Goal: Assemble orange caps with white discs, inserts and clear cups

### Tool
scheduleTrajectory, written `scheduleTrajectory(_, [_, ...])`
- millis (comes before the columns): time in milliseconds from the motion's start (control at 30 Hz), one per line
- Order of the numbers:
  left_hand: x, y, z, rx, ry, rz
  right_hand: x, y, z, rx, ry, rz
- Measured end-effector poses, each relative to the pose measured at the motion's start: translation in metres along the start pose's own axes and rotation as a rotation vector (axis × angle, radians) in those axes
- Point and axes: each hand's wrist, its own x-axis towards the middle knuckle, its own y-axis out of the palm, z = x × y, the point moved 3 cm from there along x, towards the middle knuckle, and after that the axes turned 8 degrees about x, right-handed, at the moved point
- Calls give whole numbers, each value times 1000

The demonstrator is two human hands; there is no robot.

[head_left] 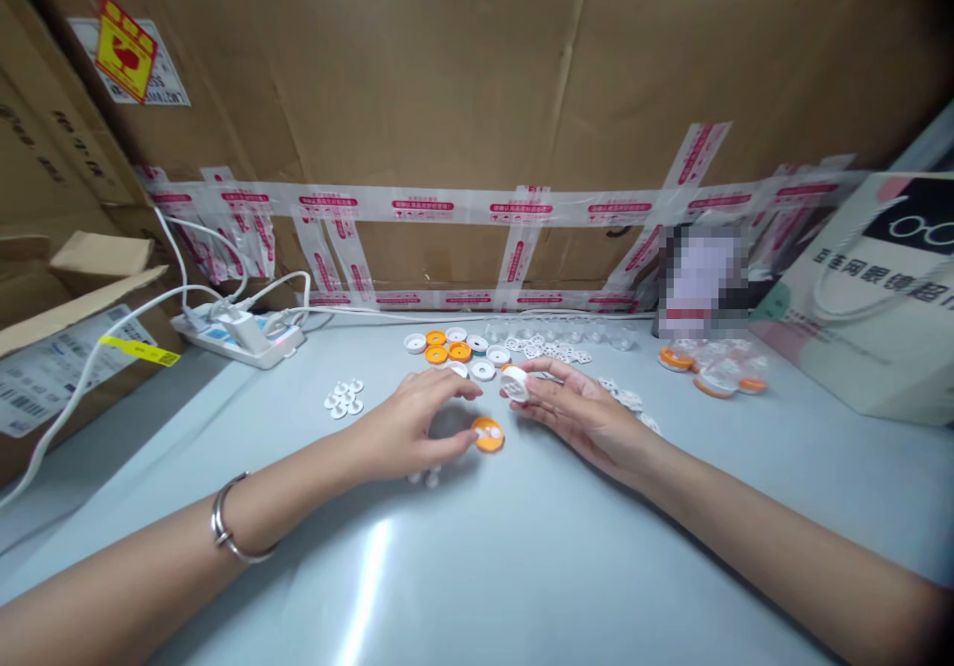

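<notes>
In the head view my right hand [585, 416] grips a small white round cap [514, 385] between thumb and fingers, tilted above the table. A bit of orange shows behind its upper rim. My left hand [417, 425] is open, thumb and fingers apart. Its thumb tip overlaps the left edge of an orange round cap [489, 445] on the table; I cannot tell if they touch. Small white pieces lie inside that orange cap. Under my left hand sit some small white parts [431, 479], partly hidden.
White and orange rings [459, 351], perforated white discs [558, 351] and clear domes [596, 333] lie behind my hands. White pegs [345, 400] are at left. A power strip [253, 343], cables, cartons, a paper bag [857, 318] and orange-based clear items [719, 378] surround them.
</notes>
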Motion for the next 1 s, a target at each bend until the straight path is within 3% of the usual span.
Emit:
scheduleTrajectory(167, [1,1,-6,-102,5,-99,-2,7,-5,-43,100,-11])
scheduleTrajectory(333, [3,4,-19,-226,37,-169,-4,14,-8,-46,172,100])
scheduleTrajectory(467, [6,6,-21,-330,-51,-209,-4,17,-11,-55,185,117])
scheduleTrajectory(833, [13,5,-3,-527,-188,-154,-1,15,-10,-249,90,60])
scheduleTrajectory(1000, [12,7,-1,-496,-170,-67,-1,14,-11,-530,-29,28])
